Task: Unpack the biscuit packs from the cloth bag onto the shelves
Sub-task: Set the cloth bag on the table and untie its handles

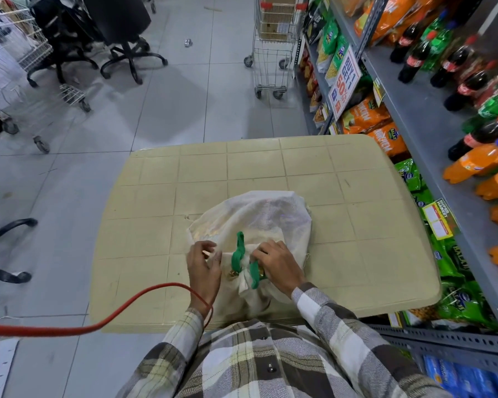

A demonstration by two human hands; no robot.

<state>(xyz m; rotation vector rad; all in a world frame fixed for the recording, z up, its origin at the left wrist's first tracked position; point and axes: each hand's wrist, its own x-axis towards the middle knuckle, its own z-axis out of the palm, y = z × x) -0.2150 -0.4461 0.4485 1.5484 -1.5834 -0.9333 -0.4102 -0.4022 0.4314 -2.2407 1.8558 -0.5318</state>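
Note:
A white cloth bag point(268, 216) lies on the beige table point(242, 165), its mouth gathered toward me with a green drawstring ribbon point(238, 249). My right hand point(276, 262) pinches the green ribbon at the bag's neck. My left hand point(203, 262) rests beside the neck with fingers spread, touching the cloth at the bag's left edge. No biscuit packs are visible; the bag's contents are hidden. The grey metal shelves point(431, 133) stand along the right.
The shelves hold cola bottles point(414, 57), orange soda bottles point(477, 162) and snack bags point(368, 116). A shopping trolley point(273, 44) stands ahead by the shelf end. Office chairs point(127, 50) and another trolley point(20, 67) are at far left. A red cable point(127, 305) crosses the table's near-left corner.

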